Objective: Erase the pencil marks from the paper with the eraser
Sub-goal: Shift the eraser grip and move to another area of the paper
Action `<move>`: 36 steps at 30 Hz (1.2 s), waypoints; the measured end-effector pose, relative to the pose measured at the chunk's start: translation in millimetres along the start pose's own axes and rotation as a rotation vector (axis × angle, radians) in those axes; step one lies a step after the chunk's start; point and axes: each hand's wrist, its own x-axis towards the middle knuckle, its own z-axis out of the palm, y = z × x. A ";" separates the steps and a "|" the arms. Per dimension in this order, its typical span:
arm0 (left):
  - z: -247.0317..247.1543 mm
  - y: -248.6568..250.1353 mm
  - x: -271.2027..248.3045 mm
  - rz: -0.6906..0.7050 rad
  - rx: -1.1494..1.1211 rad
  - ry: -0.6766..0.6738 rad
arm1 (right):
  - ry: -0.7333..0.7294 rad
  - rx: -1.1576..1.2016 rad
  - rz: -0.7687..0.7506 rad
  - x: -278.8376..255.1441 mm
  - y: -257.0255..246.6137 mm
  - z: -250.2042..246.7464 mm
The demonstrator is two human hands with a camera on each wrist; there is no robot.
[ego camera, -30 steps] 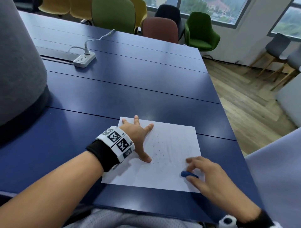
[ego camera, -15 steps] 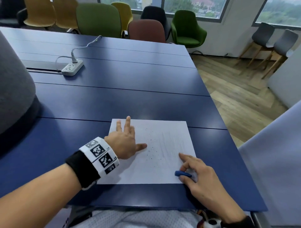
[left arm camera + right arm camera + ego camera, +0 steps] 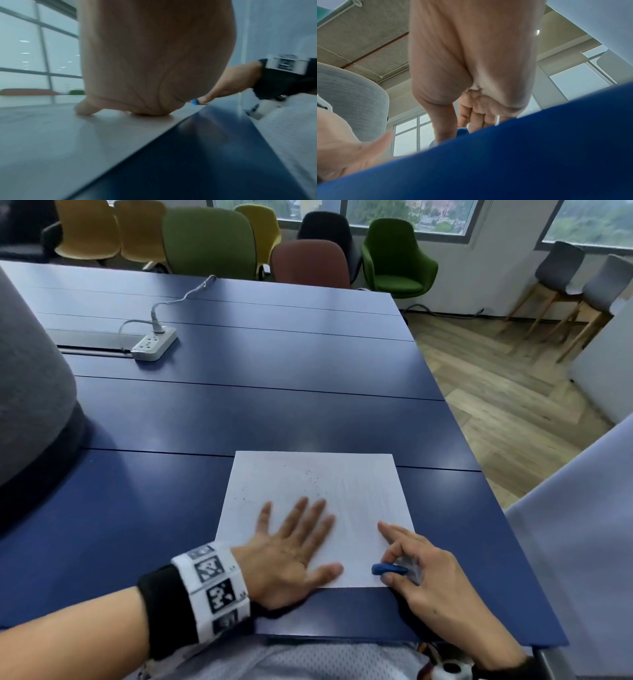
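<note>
A white sheet of paper (image 3: 359,487) lies near the front edge of the blue table (image 3: 239,412), with faint pencil strokes (image 3: 366,491) on its right half and dark specks (image 3: 311,474) scattered over it. My left hand (image 3: 294,529) lies flat on the sheet's near left part, fingers straight and spread. My right hand (image 3: 407,563) pinches a small blue eraser (image 3: 388,569) at the sheet's near right corner, index finger stretched out on the paper. The left wrist view shows the eraser (image 3: 194,101) low over the paper (image 3: 51,135). In the right wrist view the eraser (image 3: 462,130) is half hidden behind the table edge.
A white power strip (image 3: 154,344) with its cable lies at the far left of the table. A tall grey object (image 3: 30,392) stands at the left edge. Coloured chairs (image 3: 308,261) line the far side. A pale panel (image 3: 582,525) stands right of the table.
My left hand has slid from the sheet's upper left down to its near left part and flattened out. The right hand stays at the near right corner with the eraser.
</note>
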 end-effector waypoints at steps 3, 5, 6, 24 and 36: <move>-15.4 -24.1 -2.5 -0.263 -0.140 0.011 | -0.006 0.027 -0.005 -0.6 -1.0 0.5; -18.8 -19.0 0.6 -0.223 -0.114 0.076 | -0.013 0.031 -0.002 -0.5 -1.3 0.4; -16.5 -8.4 2.8 -0.123 -0.055 0.100 | -0.009 0.028 0.002 -0.4 -1.2 -0.3; -44.7 -22.0 29.0 -0.109 0.022 0.112 | -0.024 0.024 0.034 -1.3 -3.9 -5.3; -40.3 -44.3 35.3 -0.269 -0.032 0.039 | -0.021 0.003 0.046 -1.3 -4.8 -5.9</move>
